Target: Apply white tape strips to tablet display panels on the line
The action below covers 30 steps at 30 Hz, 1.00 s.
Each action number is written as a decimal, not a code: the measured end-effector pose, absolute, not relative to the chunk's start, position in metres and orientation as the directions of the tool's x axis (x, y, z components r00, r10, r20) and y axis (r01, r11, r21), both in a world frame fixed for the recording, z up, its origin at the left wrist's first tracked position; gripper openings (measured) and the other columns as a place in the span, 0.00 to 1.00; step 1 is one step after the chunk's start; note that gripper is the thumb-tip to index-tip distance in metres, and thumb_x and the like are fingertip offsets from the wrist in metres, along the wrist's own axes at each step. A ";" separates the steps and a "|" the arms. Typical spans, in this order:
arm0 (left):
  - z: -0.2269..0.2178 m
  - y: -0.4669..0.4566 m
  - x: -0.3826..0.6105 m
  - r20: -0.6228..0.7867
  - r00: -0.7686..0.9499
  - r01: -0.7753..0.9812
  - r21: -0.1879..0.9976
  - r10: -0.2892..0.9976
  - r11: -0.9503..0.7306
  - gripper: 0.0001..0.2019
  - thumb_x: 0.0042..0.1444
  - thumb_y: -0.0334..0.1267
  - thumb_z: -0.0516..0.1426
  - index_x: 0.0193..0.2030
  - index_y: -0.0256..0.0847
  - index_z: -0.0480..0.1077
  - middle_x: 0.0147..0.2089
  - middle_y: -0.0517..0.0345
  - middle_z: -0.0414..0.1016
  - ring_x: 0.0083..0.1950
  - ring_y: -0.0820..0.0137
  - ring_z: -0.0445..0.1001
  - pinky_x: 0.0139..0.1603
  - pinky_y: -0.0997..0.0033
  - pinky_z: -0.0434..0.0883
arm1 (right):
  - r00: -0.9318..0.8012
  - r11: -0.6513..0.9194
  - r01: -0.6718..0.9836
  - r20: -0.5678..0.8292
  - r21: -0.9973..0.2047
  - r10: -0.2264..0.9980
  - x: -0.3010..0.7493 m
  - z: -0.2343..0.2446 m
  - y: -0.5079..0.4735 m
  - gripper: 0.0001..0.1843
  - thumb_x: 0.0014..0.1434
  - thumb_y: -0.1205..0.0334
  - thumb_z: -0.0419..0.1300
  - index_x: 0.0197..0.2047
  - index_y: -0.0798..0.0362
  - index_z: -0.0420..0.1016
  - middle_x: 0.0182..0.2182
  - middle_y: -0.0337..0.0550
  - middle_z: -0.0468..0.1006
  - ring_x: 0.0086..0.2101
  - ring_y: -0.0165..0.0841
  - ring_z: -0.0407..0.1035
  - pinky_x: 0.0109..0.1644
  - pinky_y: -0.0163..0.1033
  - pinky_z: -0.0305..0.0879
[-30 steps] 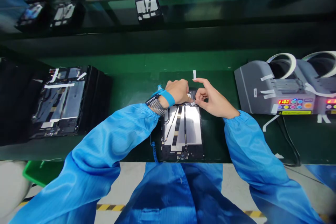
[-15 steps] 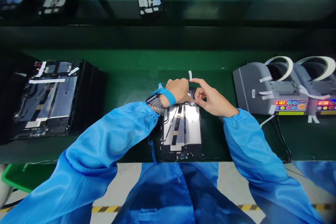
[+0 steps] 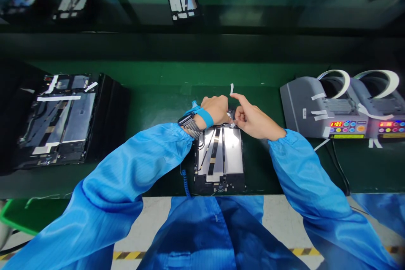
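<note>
An opened tablet (image 3: 221, 158) with silver plates and black ribbon cables lies on the green bench in front of me. Both hands work at its far edge. My left hand (image 3: 215, 109), with a blue wrist strap and a watch, is curled closed and presses down on the tablet's top edge. My right hand (image 3: 251, 119) is beside it, fingers bent in a pinch on a small piece of white tape at the tablet's top, index finger raised. A second white tape strip (image 3: 232, 88) sticks up from that fingertip.
Another opened tablet (image 3: 60, 118) rests on a black stack at the left. Two grey tape dispensers (image 3: 319, 107) with white strips and lit buttons stand at the right, cables trailing toward the bench's near edge. More tablets (image 3: 183, 3) lie on the far belt.
The hands have barely moved. The strip on my right index finger has shifted slightly right. The view has drifted a little.
</note>
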<state>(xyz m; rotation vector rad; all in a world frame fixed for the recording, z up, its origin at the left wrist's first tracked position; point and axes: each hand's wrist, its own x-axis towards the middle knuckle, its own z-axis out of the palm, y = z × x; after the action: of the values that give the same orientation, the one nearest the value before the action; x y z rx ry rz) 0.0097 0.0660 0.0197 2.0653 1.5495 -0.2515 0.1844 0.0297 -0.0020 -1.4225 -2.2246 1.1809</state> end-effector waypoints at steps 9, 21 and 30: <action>0.019 0.067 0.010 -0.454 0.326 0.932 0.300 0.829 -0.202 0.20 0.53 0.51 0.71 0.45 0.43 0.74 0.46 0.51 0.84 0.54 0.53 0.82 0.62 0.56 0.70 | -0.476 0.151 0.657 -0.251 -0.739 0.843 0.184 0.002 0.033 0.44 0.59 0.72 0.59 0.75 0.53 0.50 0.30 0.34 0.75 0.30 0.34 0.69 0.36 0.38 0.63; 0.024 0.065 0.011 -0.465 0.316 0.937 0.291 0.827 -0.195 0.20 0.53 0.51 0.70 0.47 0.43 0.74 0.48 0.51 0.84 0.56 0.54 0.81 0.63 0.57 0.69 | -0.509 0.121 0.541 -0.209 -0.832 0.835 0.190 0.001 0.029 0.41 0.59 0.66 0.61 0.73 0.49 0.54 0.31 0.33 0.72 0.30 0.33 0.66 0.38 0.40 0.64; 0.023 0.065 0.011 -0.466 0.319 0.932 0.314 0.825 -0.182 0.22 0.53 0.52 0.71 0.48 0.44 0.74 0.47 0.50 0.84 0.58 0.50 0.80 0.64 0.55 0.68 | -0.485 0.148 0.590 -0.202 -0.794 0.851 0.188 -0.002 0.027 0.39 0.61 0.68 0.59 0.73 0.48 0.54 0.31 0.34 0.74 0.31 0.34 0.67 0.37 0.39 0.64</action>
<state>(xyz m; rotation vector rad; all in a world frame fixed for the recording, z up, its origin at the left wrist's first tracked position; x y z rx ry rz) 0.0111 0.0651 0.0233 2.0476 1.5452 -0.2574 0.1876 0.0270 -0.0017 -1.3939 -2.1350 1.2553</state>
